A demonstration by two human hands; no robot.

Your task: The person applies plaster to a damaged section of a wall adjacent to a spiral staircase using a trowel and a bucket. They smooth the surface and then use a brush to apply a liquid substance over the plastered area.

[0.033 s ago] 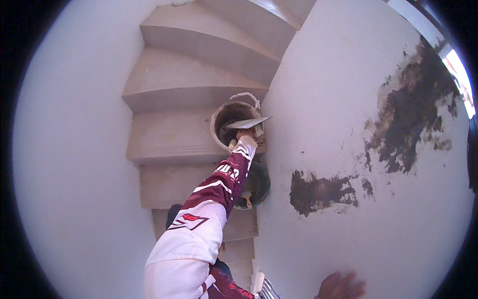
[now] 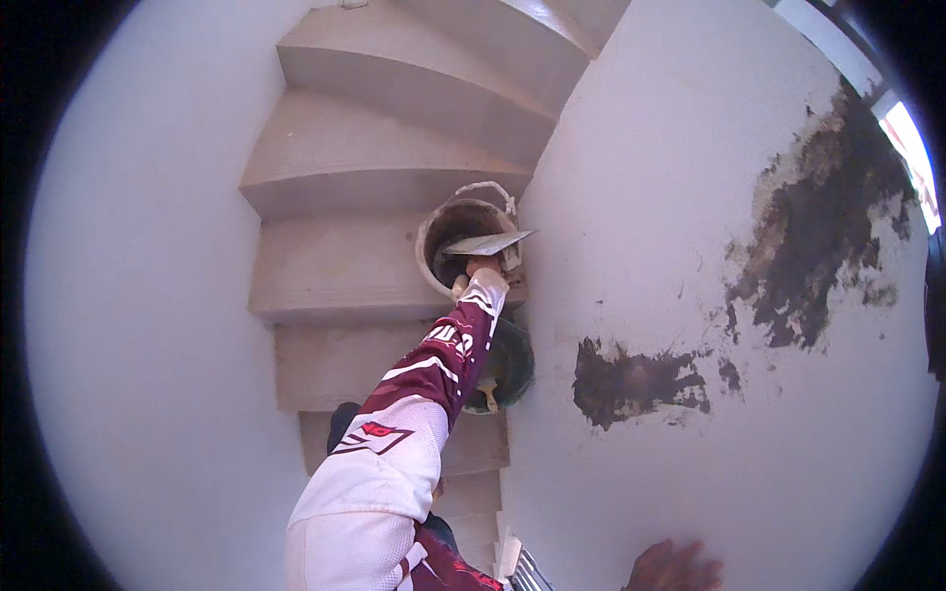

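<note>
Reaching down, the left hand (image 2: 480, 268) grips a trowel (image 2: 490, 243) over the bucket (image 2: 434, 241) at the stair tread's right edge (image 2: 335, 276); the right hand (image 2: 675, 568) lies flat and open on the wall (image 2: 670, 197). A bump might tip the bucket downstairs

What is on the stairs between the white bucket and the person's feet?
A dark green round bucket sits between the white bucket and the feet, seen in the head view.
</note>
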